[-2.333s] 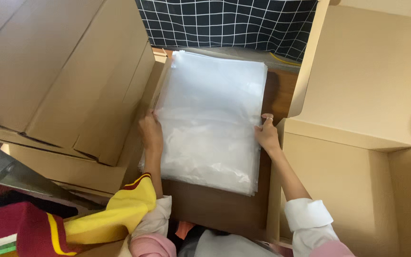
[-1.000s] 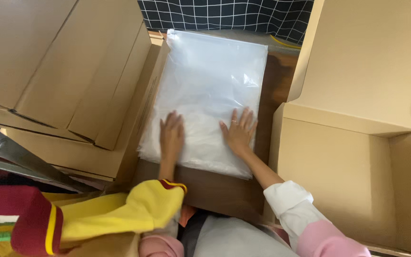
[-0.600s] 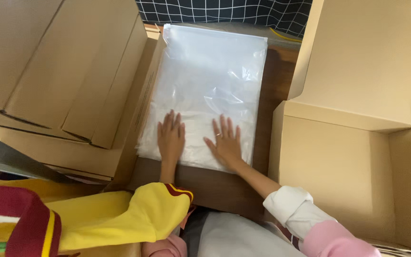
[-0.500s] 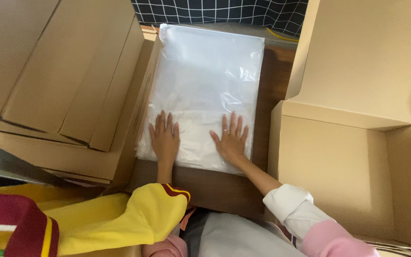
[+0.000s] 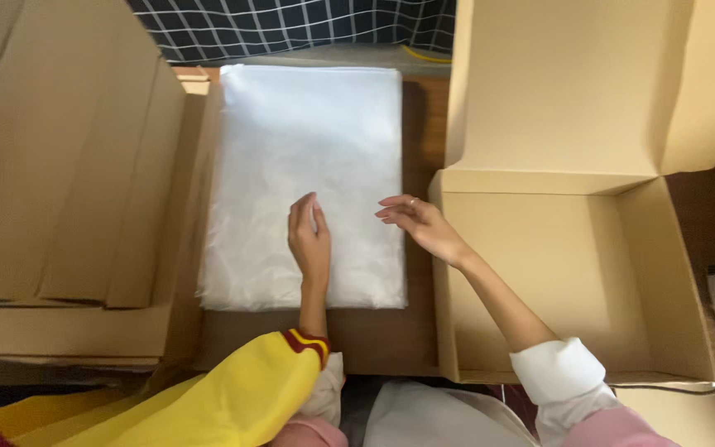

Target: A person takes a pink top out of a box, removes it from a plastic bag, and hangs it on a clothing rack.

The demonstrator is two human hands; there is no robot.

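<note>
Your left hand [image 5: 309, 240] rests, fingers loosely curled, on the white plastic bag [image 5: 308, 178] lying flat on the brown table [image 5: 374, 339]. Your right hand [image 5: 419, 225] hovers open at the bag's right edge, beside the open cardboard box [image 5: 556, 273]. Flattened cardboard boxes [image 5: 59, 157] are stacked to the left.

White plastic package [image 5: 308, 165] beside open cardboard box [image 5: 556, 273]

A translucent white plastic bag [image 5: 308, 178] lies on the dark brown desk [image 5: 382, 339]; tan cardboard box [image 5: 539, 273]; black cloth with white grid [image 5: 291, 25]; yellow sleeve [image 5: 233, 397] with maroon cuff.
</note>
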